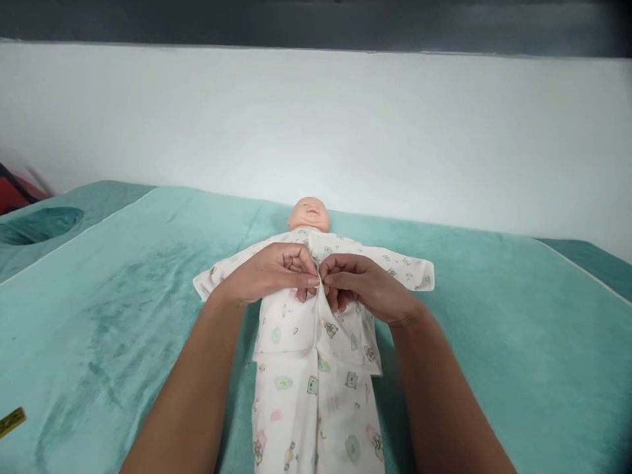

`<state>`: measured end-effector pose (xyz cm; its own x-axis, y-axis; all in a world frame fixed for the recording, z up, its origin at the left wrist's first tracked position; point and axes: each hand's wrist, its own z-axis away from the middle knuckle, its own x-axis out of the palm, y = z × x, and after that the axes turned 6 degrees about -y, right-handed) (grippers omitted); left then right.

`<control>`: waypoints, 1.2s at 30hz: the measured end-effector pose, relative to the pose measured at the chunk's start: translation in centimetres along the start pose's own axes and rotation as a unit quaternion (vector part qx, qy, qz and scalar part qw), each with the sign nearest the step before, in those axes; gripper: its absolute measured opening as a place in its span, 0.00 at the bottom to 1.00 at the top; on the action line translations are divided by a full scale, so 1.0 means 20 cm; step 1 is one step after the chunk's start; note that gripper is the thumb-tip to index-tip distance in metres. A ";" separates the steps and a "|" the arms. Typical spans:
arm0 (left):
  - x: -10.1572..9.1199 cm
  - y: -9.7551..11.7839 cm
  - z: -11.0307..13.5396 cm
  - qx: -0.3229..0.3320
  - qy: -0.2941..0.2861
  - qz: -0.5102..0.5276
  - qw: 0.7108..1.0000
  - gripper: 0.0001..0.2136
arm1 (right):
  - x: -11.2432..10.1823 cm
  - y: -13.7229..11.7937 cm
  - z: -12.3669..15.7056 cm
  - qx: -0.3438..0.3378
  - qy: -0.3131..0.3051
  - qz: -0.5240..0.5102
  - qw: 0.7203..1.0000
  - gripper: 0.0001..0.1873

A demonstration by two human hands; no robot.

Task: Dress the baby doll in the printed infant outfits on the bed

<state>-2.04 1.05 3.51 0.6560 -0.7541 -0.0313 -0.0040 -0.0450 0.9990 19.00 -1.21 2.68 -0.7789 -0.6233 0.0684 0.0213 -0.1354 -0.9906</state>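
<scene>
A baby doll [309, 214] lies on its back on a teal blanket [123, 309], head away from me. It wears a white printed shirt [291, 326] and matching trousers [316, 415]. My left hand [269, 271] and my right hand [368, 284] meet over the doll's chest. Both pinch the front edges of the shirt between thumb and fingers, knuckles almost touching. The shirt's lower flaps hang apart below my hands.
A white wall [316, 131] runs behind the bed. A red and dark object [17, 191] sits at the far left edge. A yellow strip [10, 421] lies on the blanket at the lower left.
</scene>
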 end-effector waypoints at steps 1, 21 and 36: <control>0.00 0.00 0.00 0.000 -0.002 0.006 1.000 0.06 | 0.00 -0.01 0.00 0.005 -0.004 0.011 1.000 0.05; -0.04 -0.05 0.00 0.023 0.006 0.035 0.999 0.07 | -0.04 0.05 -0.01 -0.039 0.005 -0.125 0.991 0.08; -0.02 -0.04 0.00 0.019 0.010 0.019 1.000 0.06 | -0.01 0.03 -0.02 -0.057 0.001 -0.035 0.998 0.11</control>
<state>-2.26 1.47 2.75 0.6694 -0.7429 0.0069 -0.0567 -0.0417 0.9975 18.92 -0.96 1.99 -0.7772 -0.6139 0.1380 -0.1047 -0.0902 -0.9904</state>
